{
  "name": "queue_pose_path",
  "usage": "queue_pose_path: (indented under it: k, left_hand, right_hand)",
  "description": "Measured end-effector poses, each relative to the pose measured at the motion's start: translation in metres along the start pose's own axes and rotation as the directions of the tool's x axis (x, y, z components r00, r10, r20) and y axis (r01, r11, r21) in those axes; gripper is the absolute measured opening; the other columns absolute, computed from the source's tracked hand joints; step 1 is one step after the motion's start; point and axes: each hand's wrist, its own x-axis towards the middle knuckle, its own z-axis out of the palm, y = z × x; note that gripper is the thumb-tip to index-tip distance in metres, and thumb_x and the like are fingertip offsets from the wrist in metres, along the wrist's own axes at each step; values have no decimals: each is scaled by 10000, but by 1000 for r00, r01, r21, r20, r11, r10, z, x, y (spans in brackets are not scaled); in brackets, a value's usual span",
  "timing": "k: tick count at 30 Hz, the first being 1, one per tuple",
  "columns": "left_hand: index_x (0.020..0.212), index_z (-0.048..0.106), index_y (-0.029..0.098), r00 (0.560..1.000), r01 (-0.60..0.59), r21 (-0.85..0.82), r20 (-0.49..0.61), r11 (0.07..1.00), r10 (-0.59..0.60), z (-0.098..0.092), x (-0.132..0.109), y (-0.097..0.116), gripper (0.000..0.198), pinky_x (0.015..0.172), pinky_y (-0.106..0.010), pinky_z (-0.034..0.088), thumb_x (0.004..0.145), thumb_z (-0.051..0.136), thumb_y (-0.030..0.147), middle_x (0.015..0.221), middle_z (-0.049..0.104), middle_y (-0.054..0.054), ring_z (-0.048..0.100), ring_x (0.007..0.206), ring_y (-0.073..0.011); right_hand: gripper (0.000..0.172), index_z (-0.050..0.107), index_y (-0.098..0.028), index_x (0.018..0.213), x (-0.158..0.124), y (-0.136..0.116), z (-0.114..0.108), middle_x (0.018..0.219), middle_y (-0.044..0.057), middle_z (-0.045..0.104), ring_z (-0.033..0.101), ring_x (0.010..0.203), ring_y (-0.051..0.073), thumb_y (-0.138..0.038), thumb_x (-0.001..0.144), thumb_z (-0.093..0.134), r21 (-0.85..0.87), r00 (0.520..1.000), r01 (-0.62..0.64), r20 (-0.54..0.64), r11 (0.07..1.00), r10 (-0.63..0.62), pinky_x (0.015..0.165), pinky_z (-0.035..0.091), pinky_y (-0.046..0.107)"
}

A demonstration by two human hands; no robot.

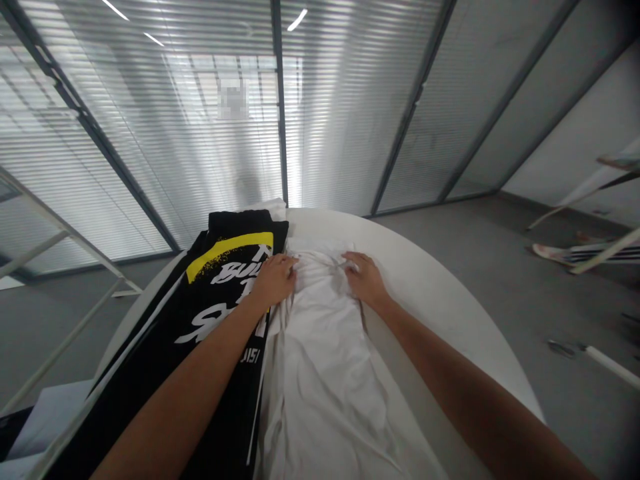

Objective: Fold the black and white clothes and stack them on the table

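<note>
A wrinkled white garment (325,320) lies lengthwise on a round white table (430,287), its exact kind unclear. At its far left edge my left hand (275,277) has its fingers curled on the fabric. My right hand (364,277) pinches the far right edge, level with the left one. Between the two hands the cloth is bunched in small creases. Directly left of it, and partly under my left forearm, lies a black garment (220,373) with a yellow stripe and white lettering.
Some white cloth (275,207) shows beyond the black garment. A pale metal frame (65,230) stands on the left. Glass partitions with blinds (330,120) rise behind the table. Blurred white legs of furniture (610,247) and a striped item (590,253) are on the right.
</note>
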Motion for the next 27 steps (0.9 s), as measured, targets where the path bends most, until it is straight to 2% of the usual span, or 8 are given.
queue_pose_path:
  k: [4,7,11,15,18,20,22,27]
  left_hand:
    - [1165,644,266,996,2,11,87,1000,-2,-7,-2,6,370,973,-449,371,822,596,397,995,649,-53,541,1022,-257]
    - [1180,642,306,988,-22,17,151,1000,19,-8,-3,8,359,964,-466,348,828,571,312,1014,663,-38,531,1037,-270]
    - [1208,627,292,992,58,14,108,998,-59,-4,-1,3,403,944,-428,371,837,505,194,1015,668,-40,543,1026,-254]
    - [1125,667,241,994,108,54,24,993,-109,-1,1,-2,362,895,-388,420,872,422,159,988,652,-66,565,967,-233]
    - [1134,664,233,1000,25,43,2,999,-25,-3,-1,1,362,915,-375,425,842,463,160,1018,637,-67,560,991,-223]
    - [1147,661,239,996,-82,32,46,996,81,-5,-3,5,356,943,-382,417,830,505,193,1041,637,-62,559,1020,-224]
    - [1154,661,250,985,-142,40,102,989,137,-6,-5,8,342,966,-400,407,843,520,244,1059,645,-59,563,1043,-230]
    - [1256,600,226,988,-92,99,132,991,78,-5,-5,5,395,1040,-401,366,893,446,212,1231,624,-64,522,1185,-225]
  right_hand:
    - [398,681,-250,1106,-4,-9,-5,1215,49,630,536,1143,253,-178,730,576,-78,997,-26,66,997,32,1002,398,441]
    - [403,672,-290,1132,-6,-11,-3,1281,24,603,512,1194,258,-183,756,570,-108,990,3,139,994,12,1013,378,480]
    - [399,646,-247,1188,-1,-2,3,1334,41,577,502,1243,193,-156,825,508,-7,988,15,155,1000,-14,1071,362,398]
    - [330,694,-171,1076,5,5,3,1232,107,628,522,1208,213,-131,786,541,35,1000,-17,-2,999,18,1070,367,389]
    - [249,714,-176,938,5,4,-3,992,78,703,619,991,204,-146,763,539,83,982,-151,-100,985,159,947,460,361]
    - [230,719,-207,913,3,0,-5,889,37,718,642,881,191,-190,782,530,89,982,-186,-8,979,188,872,489,337]
    - [242,728,-236,933,1,-3,-6,925,20,727,644,911,193,-225,803,525,44,986,-144,96,989,139,891,475,340]
    - [315,699,-262,1096,-3,-9,-5,1196,14,670,568,1148,198,-271,875,474,-26,987,-35,158,999,39,1037,372,371]
